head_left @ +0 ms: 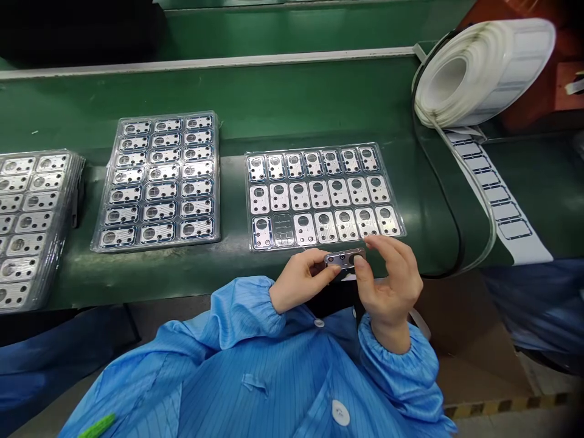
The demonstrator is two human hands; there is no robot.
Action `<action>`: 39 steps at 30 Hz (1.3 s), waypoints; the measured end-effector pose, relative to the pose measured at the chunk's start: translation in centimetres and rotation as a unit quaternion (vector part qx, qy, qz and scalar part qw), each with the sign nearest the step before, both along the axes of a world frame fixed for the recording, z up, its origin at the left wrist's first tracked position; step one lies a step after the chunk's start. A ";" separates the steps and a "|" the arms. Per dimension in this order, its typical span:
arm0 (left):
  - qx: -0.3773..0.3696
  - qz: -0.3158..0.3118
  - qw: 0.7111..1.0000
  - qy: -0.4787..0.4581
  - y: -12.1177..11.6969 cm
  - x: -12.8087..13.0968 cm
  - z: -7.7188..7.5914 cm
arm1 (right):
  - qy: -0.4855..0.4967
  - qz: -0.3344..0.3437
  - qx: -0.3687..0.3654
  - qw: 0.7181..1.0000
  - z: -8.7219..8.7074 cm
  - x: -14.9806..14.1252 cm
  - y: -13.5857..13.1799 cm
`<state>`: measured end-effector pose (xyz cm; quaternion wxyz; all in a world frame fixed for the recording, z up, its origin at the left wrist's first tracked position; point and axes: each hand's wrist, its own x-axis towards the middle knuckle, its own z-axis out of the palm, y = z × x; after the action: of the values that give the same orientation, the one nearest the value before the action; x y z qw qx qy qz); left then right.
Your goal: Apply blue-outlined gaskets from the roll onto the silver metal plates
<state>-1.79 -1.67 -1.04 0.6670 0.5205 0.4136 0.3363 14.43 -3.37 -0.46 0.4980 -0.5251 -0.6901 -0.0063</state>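
Perforated metal plate [341, 259], long axis running sideways across the view, pinched at opposite ends by left hand [302, 281] and right hand [390, 286]

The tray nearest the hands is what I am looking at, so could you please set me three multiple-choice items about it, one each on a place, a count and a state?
1. Where is the white roll of labels relative to the clear tray?
A. Left of it
B. On top of it
C. Right of it

2. How many pockets in that tray hold no metal plate?
A. One
B. Three
C. Seven

3. What is the state of the metal plate nearest the tray's front edge?
A. Lying flat beside the tray
B. Held between the left hand and right hand
C. Sitting in a pocket

1 C: the roll sits well to the tray's right.
2 A: only the front row's second pocket from the left is bare.
3 B: fingers of both hands grip it.
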 end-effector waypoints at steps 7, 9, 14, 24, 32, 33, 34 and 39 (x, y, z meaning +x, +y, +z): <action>-0.066 -0.011 0.996 -0.052 0.2 -0.1 0.1 | 0.178 0.011 -0.046 0.983 -1.5 0.6 -0.6; -0.067 -0.010 0.996 -0.050 0.3 -0.1 0.1 | 0.211 -0.002 -0.080 0.974 -1.9 0.9 -0.8; -0.071 -0.009 0.996 -0.055 0.4 -0.2 -0.1 | 0.217 -0.028 -0.188 0.958 -2.2 1.0 -1.4; -0.114 0.008 0.987 -0.108 0.5 -0.4 0.5 | 0.261 -0.014 -0.271 0.926 -0.6 -0.1 -1.6; -0.025 0.034 0.997 -0.058 0.4 -0.3 0.9 | 0.156 0.070 -0.276 0.946 1.1 -0.1 -1.6; -0.020 0.034 0.998 -0.057 0.4 -0.3 0.9 | 0.149 0.079 -0.273 0.947 1.3 -0.2 -1.6; -0.014 0.033 0.998 -0.053 0.4 -0.4 0.9 | 0.144 0.086 -0.271 0.948 1.4 -0.2 -1.6; -0.018 0.014 0.999 -0.044 0.6 -0.8 1.1 | 0.142 0.104 -0.272 0.946 1.5 0.0 -1.5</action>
<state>-2.58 -1.10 0.05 0.6888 0.4875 0.3972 0.3609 14.39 -4.86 1.04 0.4266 -0.5611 -0.6388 0.3083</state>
